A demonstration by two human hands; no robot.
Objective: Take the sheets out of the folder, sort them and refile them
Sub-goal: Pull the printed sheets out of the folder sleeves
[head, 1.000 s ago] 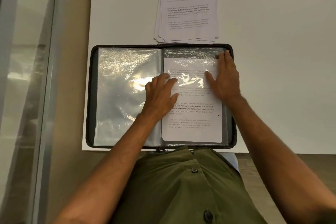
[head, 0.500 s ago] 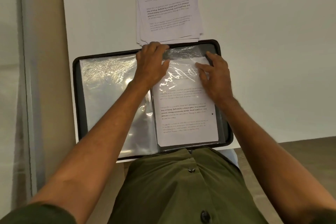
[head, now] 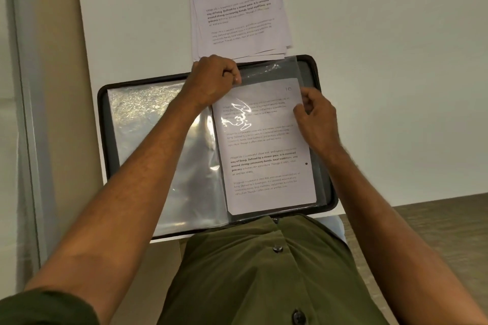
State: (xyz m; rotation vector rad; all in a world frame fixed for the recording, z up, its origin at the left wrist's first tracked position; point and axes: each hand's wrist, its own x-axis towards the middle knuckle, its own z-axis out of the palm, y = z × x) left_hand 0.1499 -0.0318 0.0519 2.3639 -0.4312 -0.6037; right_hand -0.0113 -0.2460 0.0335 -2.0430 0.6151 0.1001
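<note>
Pinching the sleeve's (head: 274, 71) twelve-o'clock mouth, the left hand (head: 214, 82) steadies it so the right hand's (head: 317, 116) grip, pinching the sheet's (head: 264, 145) two-o'clock corner, can seat or slide it.

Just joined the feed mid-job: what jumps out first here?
A black zip-edged display folder lies open on the white table, glare flashing off its clear plastic sleeves. Both hands work its right page: the left hand grips the sleeve's top edge, and the right hand pinches the printed white sheet. A loose stack of printed sheets lies just beyond.
</note>
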